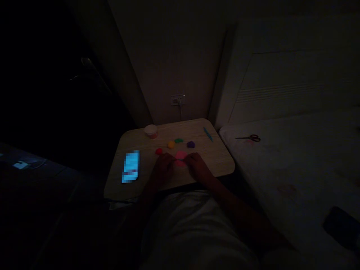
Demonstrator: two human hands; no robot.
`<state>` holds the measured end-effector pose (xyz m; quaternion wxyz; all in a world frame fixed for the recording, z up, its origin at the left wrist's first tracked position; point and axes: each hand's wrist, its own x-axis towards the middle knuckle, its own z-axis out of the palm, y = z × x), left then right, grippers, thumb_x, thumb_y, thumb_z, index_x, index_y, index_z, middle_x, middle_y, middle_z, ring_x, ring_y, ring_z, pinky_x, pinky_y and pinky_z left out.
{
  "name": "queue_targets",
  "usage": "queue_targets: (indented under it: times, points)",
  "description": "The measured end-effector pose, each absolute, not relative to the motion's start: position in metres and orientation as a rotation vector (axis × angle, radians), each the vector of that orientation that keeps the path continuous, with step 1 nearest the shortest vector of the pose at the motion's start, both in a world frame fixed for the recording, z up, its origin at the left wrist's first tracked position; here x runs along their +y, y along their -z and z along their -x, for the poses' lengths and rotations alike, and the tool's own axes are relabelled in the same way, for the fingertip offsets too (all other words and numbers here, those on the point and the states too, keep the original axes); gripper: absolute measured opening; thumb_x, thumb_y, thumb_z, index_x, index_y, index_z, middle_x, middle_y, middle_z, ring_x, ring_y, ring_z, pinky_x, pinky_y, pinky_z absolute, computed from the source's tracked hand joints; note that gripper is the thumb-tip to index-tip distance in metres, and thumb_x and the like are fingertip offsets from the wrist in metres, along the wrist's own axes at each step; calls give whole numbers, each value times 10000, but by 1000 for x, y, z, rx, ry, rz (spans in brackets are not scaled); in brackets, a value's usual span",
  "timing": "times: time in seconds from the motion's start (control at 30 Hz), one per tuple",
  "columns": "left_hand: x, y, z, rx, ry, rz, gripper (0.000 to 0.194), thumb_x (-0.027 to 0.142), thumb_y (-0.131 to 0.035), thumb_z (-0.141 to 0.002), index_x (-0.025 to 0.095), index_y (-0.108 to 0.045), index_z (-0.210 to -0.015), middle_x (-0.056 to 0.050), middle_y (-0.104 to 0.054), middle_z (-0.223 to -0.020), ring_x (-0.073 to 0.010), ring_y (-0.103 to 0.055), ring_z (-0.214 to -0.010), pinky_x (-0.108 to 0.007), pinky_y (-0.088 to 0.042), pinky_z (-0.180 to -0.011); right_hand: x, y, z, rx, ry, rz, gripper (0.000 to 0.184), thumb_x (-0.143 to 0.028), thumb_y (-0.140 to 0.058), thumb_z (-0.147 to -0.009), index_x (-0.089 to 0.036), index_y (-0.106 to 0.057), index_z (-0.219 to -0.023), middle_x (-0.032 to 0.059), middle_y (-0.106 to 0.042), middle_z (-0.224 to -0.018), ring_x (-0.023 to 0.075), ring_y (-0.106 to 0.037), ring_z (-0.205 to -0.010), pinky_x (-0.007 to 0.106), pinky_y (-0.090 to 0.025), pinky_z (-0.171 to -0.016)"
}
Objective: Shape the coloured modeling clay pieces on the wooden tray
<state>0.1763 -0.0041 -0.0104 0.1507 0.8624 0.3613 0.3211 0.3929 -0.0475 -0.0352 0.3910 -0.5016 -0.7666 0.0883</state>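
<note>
A flattened pink piece of modelling clay [180,154] lies on the small wooden table [146,182] in dim light. My left hand [164,166] is closed at its left side, and my right hand [195,164] is closed at its right side. Between my fingertips runs a thin, dark, stick-like thing [180,160] across the pink clay; its exact kind is too dark to tell. Just beyond my hands sit small lumps of clay: red [159,151], yellow-orange [171,144], green [179,140] and purple [191,144].
A lit phone [131,167] lies on the table's left side. At the back stand a small tub [151,131] and, farther right, a blue clay tool [208,134]. Scissors [249,138] rest on the mattress [270,168] to the right. A wall socket [177,100] holds a plugged-in cable.
</note>
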Motion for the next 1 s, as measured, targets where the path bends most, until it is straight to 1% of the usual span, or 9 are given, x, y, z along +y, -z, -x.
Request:
queue_targets:
  times: [0.1,0.27,0.47,0.53,0.6,0.67,0.8,0.93,1.0]
  points:
    - [-5,9,-177,1055,-905,-2464,190,146,-474,-968,192,-651,-1019,-80,-650,-1044,-234,-581,-1025,-434,-495,-977,-49,32,-395,-1912,-240,1236,354,-15,-480,-882,-149,-723,-1101,130,-646,-1074,243,-558,-1064,365,-482,-954]
    - [-6,7,-178,1073,-896,-2465,169,170,-468,-974,190,-636,-983,-81,-643,-1014,-234,-578,-991,-428,-500,-954,-53,27,-392,-1963,-234,1152,311,-66,-498,-935,-158,-701,-1153,134,-646,-1125,242,-551,-1094,373,-479,-977]
    - [-5,10,-177,1135,-943,-2453,171,196,-456,-992,200,-625,-963,-71,-645,-986,-224,-580,-964,-410,-496,-946,-52,29,-387,-2073,-298,1205,263,-112,-543,-967,-202,-717,-1143,95,-658,-1152,224,-559,-1120,353,-469,-1005]
    - [-5,10,-176,1114,-927,-2492,180,175,-465,-975,200,-643,-982,-73,-657,-995,-231,-585,-978,-425,-493,-957,-52,27,-388,-2123,-307,1197,297,-97,-547,-963,-200,-708,-1190,101,-667,-1169,226,-561,-1120,349,-470,-1003]
    - [-5,9,-175,1080,-878,-2547,204,136,-492,-933,199,-669,-1012,-80,-668,-1032,-241,-588,-1007,-440,-491,-966,-52,25,-389,-2145,-306,1181,384,-64,-539,-953,-192,-660,-1295,112,-674,-1196,230,-559,-1117,352,-470,-1001]
    - [-4,9,-175,1068,-830,-2593,235,106,-515,-891,196,-694,-1014,-87,-671,-1058,-248,-587,-1020,-445,-493,-963,-53,22,-390,-2148,-298,1161,447,-34,-526,-943,-182,-621,-1354,117,-685,-1207,233,-562,-1098,360,-470,-995]
    - [-3,8,-176,1091,-819,-2627,236,106,-525,-884,194,-726,-971,-88,-665,-1067,-252,-580,-1033,-454,-480,-973,-52,23,-391,-2161,-273,1146,400,-18,-524,-933,-158,-674,-1276,120,-720,-1145,247,-577,-1029,374,-476,-957]
    - [-1,8,-177,1149,-792,-2646,206,111,-538,-881,193,-723,-917,-89,-654,-1043,-257,-572,-1009,-446,-484,-929,-50,27,-392,-2186,-275,1167,389,-11,-534,-916,-160,-697,-1237,114,-732,-1107,254,-577,-1019,374,-479,-935]
    - [-1,9,-176,1166,-784,-2654,212,111,-532,-886,200,-720,-925,-89,-647,-1056,-258,-567,-1011,-441,-483,-917,-49,29,-392,-2186,-282,1170,384,-11,-530,-915,-162,-697,-1226,115,-729,-1088,252,-580,-1006,380,-476,-937]
